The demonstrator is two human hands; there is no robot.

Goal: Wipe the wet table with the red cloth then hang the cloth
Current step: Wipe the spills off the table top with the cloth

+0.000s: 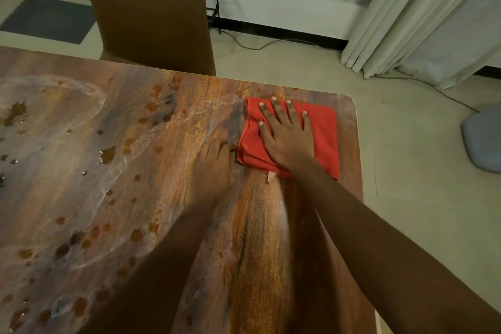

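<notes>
I am pressing my right hand (287, 134) flat on the red cloth (322, 138), palm down and fingers spread wide, gripping nothing. My left hand (212, 168) is resting on the table (265, 238) just beside the cloth's left edge, its fingers curled down so that their tips are meeting that edge; I cannot tell whether they are pinching the fabric or only touching it. The cloth is lying folded into a rough rectangle near the table's far right corner, bright red, smooth on top, with layered folds showing along its left and near edges and a small pale tag (270, 177) sticking out from its near edge. The wood-grain tabletop around my arms is looking clean and streaked with a faint sheen, while water drops (108, 154) and small puddles are dotting the left part of the surface, ringed by whitish smear marks. Beyond the far edge, a brown chair back (151, 8) is standing against the table, white curtains (423, 13) are hanging at the right, and a thin cable (260, 47) is trailing across the pale floor.
</notes>
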